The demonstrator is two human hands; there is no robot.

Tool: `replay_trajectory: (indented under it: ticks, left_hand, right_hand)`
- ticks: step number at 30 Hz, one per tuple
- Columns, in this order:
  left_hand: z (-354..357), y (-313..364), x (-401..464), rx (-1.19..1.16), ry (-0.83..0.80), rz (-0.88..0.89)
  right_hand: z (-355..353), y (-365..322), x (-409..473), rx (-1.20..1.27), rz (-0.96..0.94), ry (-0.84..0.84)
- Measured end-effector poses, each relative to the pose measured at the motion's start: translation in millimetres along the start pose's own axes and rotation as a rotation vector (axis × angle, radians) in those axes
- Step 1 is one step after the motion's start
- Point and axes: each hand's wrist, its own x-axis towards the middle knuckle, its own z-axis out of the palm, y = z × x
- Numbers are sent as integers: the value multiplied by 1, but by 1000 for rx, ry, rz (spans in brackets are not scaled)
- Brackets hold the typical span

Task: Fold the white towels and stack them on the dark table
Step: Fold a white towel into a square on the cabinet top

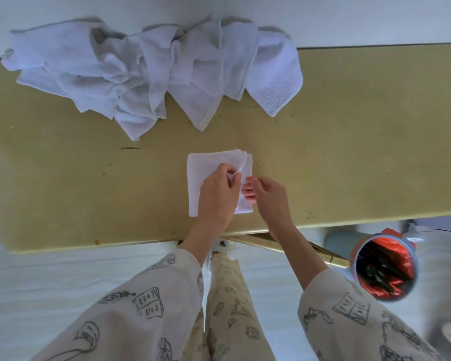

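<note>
Head view: a folded towel point(208, 173) lies flat on the table point(349, 157), close to its near edge. The left hand point(218, 198) rests on top of the towel, its fingers curled and pinching a raised fold of cloth near the towel's right side. The right hand point(267, 195) is just to the right of that pinch, over the towel's right edge, fingers curled inward with the tips at the cloth; whether they actually hold the edge cannot be told. The two hands are nearly touching.

Beyond the pinch, along the far edge of the table against the wall point(349, 16), sits a pile point(130, 74) of loose, crumpled white towels, well apart from the folded one. It spreads mostly to the left of the hands, with its rightmost towel hanging to a point right of them.

Near and to the right of the hands, below the table edge, stands a bin point(385, 267) lined with a red bag. Both forearms wear pale sleeves point(146, 303) printed with line drawings.
</note>
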Motion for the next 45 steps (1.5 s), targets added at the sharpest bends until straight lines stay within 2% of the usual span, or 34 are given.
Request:
replay_trajectory:
  ticks: [4,6,8,9,13,15,17,21,23,25,28,32,37,42,45]
  left_hand:
    - [-1,-7,-2,-13,-126,68]
    - [-11,-18,-2,98,14,192]
    - [-24,-34,2,322,182,285]
    - [-31,-42,4,414,210,310]
    - [-51,-64,-3,545,40,395]
    - [-52,-68,-18,575,2,354]
    - [-50,-63,-33,510,10,268]
    - [-51,-47,-36,322,9,113]
    - [-58,-43,-25,301,42,164]
    - [-66,-44,-7,401,57,279]
    - [-76,-44,25,542,-27,365]
    - [-82,-44,49,572,-171,447]
    - [-83,-44,57,631,-221,435]
    - [-83,-38,64,686,-266,465]
    - [-85,-35,68,629,-293,512]
  right_hand:
    - [0,2,3,-71,-22,-24]
    - [0,1,4,-109,-39,-38]
    - [0,-1,4,-158,-48,-58]
    - [1,-4,3,-198,-60,-76]
    - [9,-20,10,-541,-210,-249]
    - [15,-31,19,-658,-258,-334]
    - [18,-42,27,-641,-265,-366]
    - [7,-46,28,-459,-291,-224]
    - [-1,-39,23,-421,-304,-147]
    - [-5,-29,17,-383,-285,-61]
    - [-3,-18,11,-345,-250,62]
    - [9,-6,2,-492,-354,48]
    - [20,-3,3,-706,-420,79]
    - [26,-5,7,-744,-397,131]
    - [25,-4,9,-715,-381,138]
